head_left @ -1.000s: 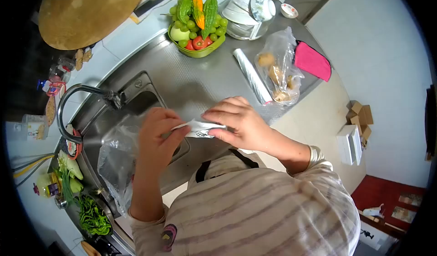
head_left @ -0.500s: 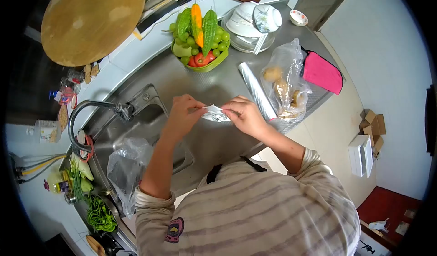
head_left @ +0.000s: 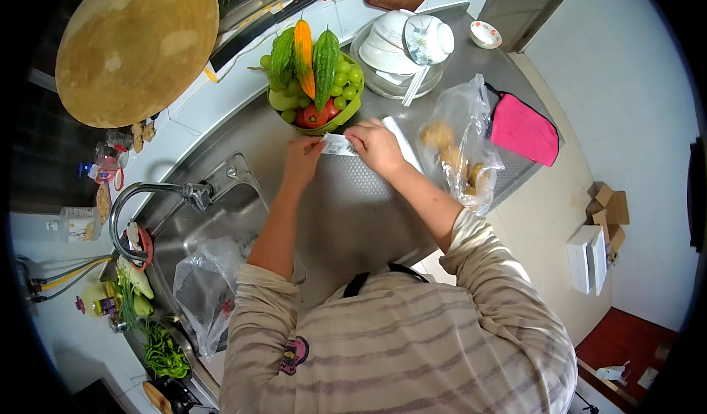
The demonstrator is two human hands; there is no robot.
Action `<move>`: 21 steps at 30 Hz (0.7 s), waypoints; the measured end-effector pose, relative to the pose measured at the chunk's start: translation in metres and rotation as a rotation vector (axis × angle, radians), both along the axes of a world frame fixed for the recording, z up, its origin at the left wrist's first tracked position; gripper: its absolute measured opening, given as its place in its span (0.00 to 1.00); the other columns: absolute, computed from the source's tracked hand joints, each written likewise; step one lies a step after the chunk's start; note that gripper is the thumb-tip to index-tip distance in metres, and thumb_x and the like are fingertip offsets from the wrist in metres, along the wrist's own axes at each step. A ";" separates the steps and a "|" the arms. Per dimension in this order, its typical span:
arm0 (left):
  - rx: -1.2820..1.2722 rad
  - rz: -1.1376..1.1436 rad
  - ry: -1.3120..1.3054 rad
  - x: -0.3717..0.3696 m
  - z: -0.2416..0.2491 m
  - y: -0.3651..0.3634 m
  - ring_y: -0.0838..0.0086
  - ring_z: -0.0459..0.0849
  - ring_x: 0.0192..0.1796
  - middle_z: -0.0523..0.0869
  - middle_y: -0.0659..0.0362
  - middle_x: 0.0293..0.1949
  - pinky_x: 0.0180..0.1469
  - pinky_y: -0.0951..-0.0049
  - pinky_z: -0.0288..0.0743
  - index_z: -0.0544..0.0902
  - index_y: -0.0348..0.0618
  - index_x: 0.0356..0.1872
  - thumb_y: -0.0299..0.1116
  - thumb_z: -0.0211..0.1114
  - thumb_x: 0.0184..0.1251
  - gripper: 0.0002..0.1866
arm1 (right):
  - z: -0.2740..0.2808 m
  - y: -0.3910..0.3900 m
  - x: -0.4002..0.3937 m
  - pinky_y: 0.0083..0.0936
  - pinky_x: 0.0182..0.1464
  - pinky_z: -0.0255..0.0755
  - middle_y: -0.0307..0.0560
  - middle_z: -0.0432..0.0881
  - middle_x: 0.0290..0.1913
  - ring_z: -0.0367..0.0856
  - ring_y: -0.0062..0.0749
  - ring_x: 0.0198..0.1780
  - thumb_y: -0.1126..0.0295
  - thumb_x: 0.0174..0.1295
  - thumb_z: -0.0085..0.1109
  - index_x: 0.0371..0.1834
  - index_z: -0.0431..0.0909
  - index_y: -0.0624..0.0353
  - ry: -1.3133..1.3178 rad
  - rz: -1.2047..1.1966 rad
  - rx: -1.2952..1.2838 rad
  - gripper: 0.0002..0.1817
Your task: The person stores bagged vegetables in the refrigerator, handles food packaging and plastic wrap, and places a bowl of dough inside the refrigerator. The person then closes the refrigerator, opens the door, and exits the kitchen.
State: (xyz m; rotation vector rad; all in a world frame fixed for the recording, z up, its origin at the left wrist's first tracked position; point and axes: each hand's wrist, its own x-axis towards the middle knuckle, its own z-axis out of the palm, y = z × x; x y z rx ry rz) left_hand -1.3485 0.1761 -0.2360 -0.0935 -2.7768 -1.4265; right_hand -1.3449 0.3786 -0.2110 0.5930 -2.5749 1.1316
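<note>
A small white strip with dark print point(head_left: 339, 146), like a label or flat packet, is stretched between my two hands over the steel counter. My left hand point(head_left: 302, 160) pinches its left end. At the other end the fingers of my right hand point(head_left: 375, 147) are closed on it. Just beyond my hands stands a green basket point(head_left: 347, 113) heaped with green grapes, tomatoes, two green bitter gourds and an orange one. Partly behind my right hand lies a silvery white roll point(head_left: 402, 143), perhaps plastic wrap or foil.
Right of the roll are a clear plastic bag point(head_left: 460, 141) with brownish potato-like pieces and a pink cloth pouch point(head_left: 524, 129). Stacked bowls point(head_left: 394, 42) stand at the back. To the left are the sink point(head_left: 213, 226), faucet point(head_left: 158, 188) and a crumpled plastic bag point(head_left: 206, 278).
Both hands have moved forward, away from my body, towards the basket, carrying the white strip. It now looks flatter and straighter, and my right hand covers part of the roll.
</note>
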 end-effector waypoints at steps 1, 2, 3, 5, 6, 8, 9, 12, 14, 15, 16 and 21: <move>0.061 0.047 -0.057 0.000 0.001 -0.001 0.62 0.80 0.42 0.84 0.52 0.37 0.47 0.66 0.71 0.85 0.38 0.35 0.35 0.67 0.56 0.11 | 0.004 -0.002 -0.002 0.34 0.41 0.72 0.44 0.80 0.32 0.76 0.42 0.40 0.71 0.55 0.59 0.31 0.81 0.56 -0.003 0.002 -0.005 0.04; 0.056 0.047 -0.059 0.000 0.000 -0.002 0.62 0.80 0.42 0.84 0.52 0.37 0.47 0.66 0.71 0.85 0.38 0.35 0.35 0.67 0.56 0.11 | 0.007 -0.004 -0.004 0.34 0.41 0.72 0.44 0.80 0.32 0.76 0.42 0.39 0.71 0.55 0.59 0.31 0.81 0.56 0.024 0.011 -0.011 0.03; -0.014 0.071 -0.027 0.000 0.000 -0.003 0.61 0.78 0.44 0.84 0.52 0.38 0.48 0.66 0.70 0.85 0.39 0.36 0.34 0.67 0.56 0.11 | 0.009 -0.005 -0.007 0.34 0.41 0.72 0.44 0.80 0.31 0.76 0.42 0.39 0.72 0.55 0.59 0.31 0.81 0.57 0.056 0.020 -0.016 0.03; -0.084 0.093 0.007 0.000 -0.004 -0.006 0.61 0.77 0.46 0.84 0.53 0.38 0.49 0.65 0.69 0.85 0.40 0.37 0.34 0.67 0.56 0.11 | -0.001 -0.007 -0.016 0.34 0.41 0.72 0.46 0.80 0.31 0.76 0.43 0.39 0.72 0.55 0.59 0.31 0.81 0.58 0.035 0.018 -0.059 0.03; -0.027 0.129 0.096 -0.002 -0.011 -0.008 0.61 0.76 0.46 0.83 0.54 0.39 0.49 0.64 0.69 0.85 0.40 0.37 0.34 0.67 0.56 0.11 | -0.007 -0.006 -0.018 0.34 0.41 0.72 0.47 0.80 0.31 0.76 0.44 0.39 0.72 0.56 0.58 0.31 0.80 0.58 0.013 0.007 -0.096 0.03; 0.058 0.117 0.174 -0.006 -0.013 0.003 0.60 0.75 0.46 0.83 0.54 0.39 0.48 0.63 0.69 0.84 0.41 0.38 0.34 0.66 0.56 0.11 | -0.022 -0.006 -0.019 0.31 0.38 0.72 0.49 0.80 0.31 0.77 0.41 0.35 0.73 0.57 0.58 0.33 0.80 0.60 -0.041 -0.048 -0.232 0.04; -0.081 0.128 0.247 -0.005 0.004 0.006 0.60 0.75 0.46 0.82 0.55 0.39 0.48 0.63 0.68 0.83 0.42 0.39 0.33 0.66 0.56 0.11 | -0.028 -0.008 -0.019 0.29 0.35 0.72 0.51 0.79 0.30 0.77 0.38 0.31 0.74 0.59 0.58 0.34 0.79 0.62 -0.094 -0.074 -0.381 0.04; -0.265 0.102 0.346 -0.004 0.013 0.010 0.57 0.74 0.46 0.81 0.56 0.39 0.49 0.61 0.67 0.81 0.42 0.39 0.32 0.66 0.56 0.10 | -0.037 -0.006 -0.021 0.26 0.33 0.72 0.50 0.79 0.27 0.77 0.35 0.27 0.74 0.60 0.58 0.37 0.78 0.64 -0.162 -0.166 -0.461 0.06; -0.318 0.084 0.371 -0.003 0.010 0.015 0.56 0.74 0.46 0.80 0.55 0.40 0.50 0.60 0.66 0.79 0.42 0.39 0.32 0.66 0.56 0.10 | -0.037 0.000 -0.020 0.25 0.35 0.72 0.53 0.78 0.39 0.77 0.35 0.34 0.73 0.59 0.58 0.47 0.75 0.61 -0.160 -0.196 -0.373 0.13; -0.332 0.129 0.395 -0.002 0.009 0.018 0.56 0.73 0.46 0.80 0.54 0.40 0.50 0.59 0.66 0.79 0.41 0.38 0.32 0.66 0.55 0.11 | -0.031 0.002 -0.013 0.24 0.36 0.73 0.54 0.76 0.45 0.76 0.35 0.38 0.73 0.59 0.59 0.52 0.73 0.60 -0.102 -0.227 -0.315 0.17; -0.348 0.174 0.419 -0.001 0.008 0.020 0.55 0.72 0.46 0.79 0.53 0.41 0.51 0.58 0.65 0.78 0.40 0.38 0.31 0.67 0.55 0.11 | -0.026 0.006 -0.002 0.24 0.36 0.73 0.54 0.76 0.45 0.76 0.35 0.38 0.73 0.59 0.59 0.52 0.73 0.60 -0.107 -0.243 -0.314 0.17; -0.354 0.200 0.414 0.000 0.006 0.022 0.56 0.72 0.46 0.77 0.52 0.40 0.51 0.58 0.63 0.75 0.38 0.39 0.30 0.68 0.52 0.15 | 0.044 0.053 0.088 0.21 0.39 0.73 0.52 0.66 0.60 0.75 0.31 0.46 0.77 0.58 0.57 0.54 0.70 0.61 -0.179 0.037 -0.440 0.19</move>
